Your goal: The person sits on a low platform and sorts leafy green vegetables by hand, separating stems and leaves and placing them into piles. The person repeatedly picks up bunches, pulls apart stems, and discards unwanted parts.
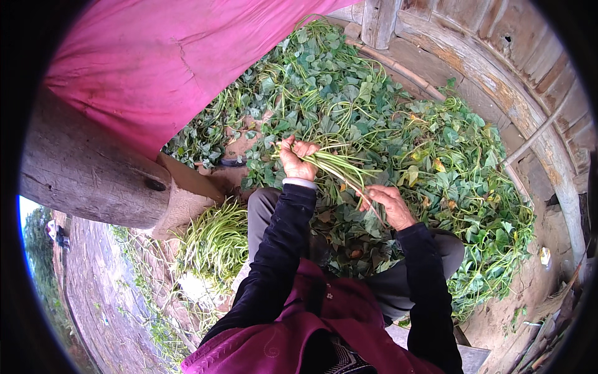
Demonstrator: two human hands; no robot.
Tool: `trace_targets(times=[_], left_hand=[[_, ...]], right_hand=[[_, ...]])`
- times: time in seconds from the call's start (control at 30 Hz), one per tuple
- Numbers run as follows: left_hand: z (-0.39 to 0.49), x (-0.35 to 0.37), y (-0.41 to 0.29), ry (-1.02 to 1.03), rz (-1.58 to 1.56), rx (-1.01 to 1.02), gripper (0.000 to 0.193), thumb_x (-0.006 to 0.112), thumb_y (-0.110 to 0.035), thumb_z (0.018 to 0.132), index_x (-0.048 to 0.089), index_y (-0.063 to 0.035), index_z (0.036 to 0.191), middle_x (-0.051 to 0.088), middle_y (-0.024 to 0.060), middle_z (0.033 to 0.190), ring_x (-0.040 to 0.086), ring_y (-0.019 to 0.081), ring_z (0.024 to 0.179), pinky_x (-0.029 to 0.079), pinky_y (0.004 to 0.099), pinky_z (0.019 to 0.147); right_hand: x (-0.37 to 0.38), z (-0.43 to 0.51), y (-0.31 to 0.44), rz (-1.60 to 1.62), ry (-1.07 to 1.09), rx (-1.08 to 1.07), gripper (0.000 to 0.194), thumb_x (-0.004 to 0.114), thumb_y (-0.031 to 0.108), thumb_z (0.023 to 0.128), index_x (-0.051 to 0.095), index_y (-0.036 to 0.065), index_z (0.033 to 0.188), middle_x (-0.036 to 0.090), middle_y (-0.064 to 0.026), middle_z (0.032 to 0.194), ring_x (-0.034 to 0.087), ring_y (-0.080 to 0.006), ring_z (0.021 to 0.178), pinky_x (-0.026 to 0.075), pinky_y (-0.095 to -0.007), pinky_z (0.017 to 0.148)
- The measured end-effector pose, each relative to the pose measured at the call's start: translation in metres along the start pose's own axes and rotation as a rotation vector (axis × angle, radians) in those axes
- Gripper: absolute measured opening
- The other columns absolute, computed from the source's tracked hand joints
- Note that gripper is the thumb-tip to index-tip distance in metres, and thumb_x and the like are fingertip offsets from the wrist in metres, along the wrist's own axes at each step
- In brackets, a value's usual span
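Observation:
My left hand (297, 159) is closed around a bunch of long green leaf stalks (343, 167), which fan out to the right. At their far end my right hand (390, 205) pinches a thin reddish-brown stem (348, 180) that runs along the bunch. Both hands are above my knees, over a wide heap of cut leafy vines (327, 103) that looks like sweet potato greens. Some leaves in the heap are yellow or brown. Beside my left knee lies a pile of stripped, pale green stalks (215, 243).
A thick wooden post (93, 163) on a stone base (187, 205) stands at left, below a hanging pink cloth (154, 61). Weathered wooden boards (504, 32) and a bamboo pole (397, 68) border the heap. A distant person (58, 233) is outside, far left.

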State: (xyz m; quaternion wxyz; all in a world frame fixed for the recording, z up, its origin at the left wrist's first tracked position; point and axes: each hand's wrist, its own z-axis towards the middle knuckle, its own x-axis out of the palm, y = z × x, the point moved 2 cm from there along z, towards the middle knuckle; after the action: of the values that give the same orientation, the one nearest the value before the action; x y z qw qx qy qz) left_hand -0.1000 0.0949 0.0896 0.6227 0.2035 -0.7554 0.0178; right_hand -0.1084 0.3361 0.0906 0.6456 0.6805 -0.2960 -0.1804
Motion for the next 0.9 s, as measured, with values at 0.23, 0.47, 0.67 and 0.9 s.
trace_targets(times=[0.23,0.47,0.67,0.9], left_hand=[[-0.007,-0.003,0.006,0.017,0.087,0.014,0.039,0.054,-0.018,0.078,0.029,-0.016,0.048,0.028,-0.0049,0.043,0.024,0.0104,0.039,0.023,0.0262,0.043],[-0.028,-0.017,0.05,-0.042,0.173,-0.052,0.037,0.054,-0.018,0.08,0.033,-0.0158,0.05,0.026,-0.0066,0.043,0.023,0.0084,0.036,0.022,0.0249,0.041],[-0.027,0.011,0.021,0.149,0.211,0.104,0.039,0.052,-0.018,0.081,0.03,-0.0163,0.049,0.028,-0.0066,0.042,0.023,0.0078,0.036,0.022,0.0249,0.039],[-0.008,0.013,-0.008,0.11,-0.036,0.045,0.036,0.052,-0.016,0.079,0.031,-0.0142,0.05,0.029,-0.0053,0.043,0.026,0.0093,0.038,0.024,0.0258,0.043]], right_hand=[[0.009,0.009,-0.024,-0.573,0.02,-0.166,0.011,0.049,0.003,0.085,0.057,-0.001,0.092,0.056,-0.0097,0.074,0.057,-0.0213,0.064,0.046,-0.0337,0.059],[-0.034,0.024,-0.076,-1.172,-0.293,-0.423,0.007,0.053,0.003,0.077,0.058,-0.001,0.08,0.057,-0.0188,0.069,0.057,-0.036,0.064,0.046,-0.0412,0.055],[-0.108,0.023,-0.085,-0.86,-0.581,0.098,0.026,0.052,0.017,0.084,0.059,0.002,0.104,0.063,-0.0137,0.095,0.062,-0.0288,0.083,0.047,-0.0376,0.074],[-0.027,0.002,-0.024,-0.034,0.051,0.045,0.044,0.044,0.035,0.093,0.053,0.0,0.118,0.063,-0.011,0.098,0.059,-0.0221,0.086,0.043,-0.0326,0.083]])
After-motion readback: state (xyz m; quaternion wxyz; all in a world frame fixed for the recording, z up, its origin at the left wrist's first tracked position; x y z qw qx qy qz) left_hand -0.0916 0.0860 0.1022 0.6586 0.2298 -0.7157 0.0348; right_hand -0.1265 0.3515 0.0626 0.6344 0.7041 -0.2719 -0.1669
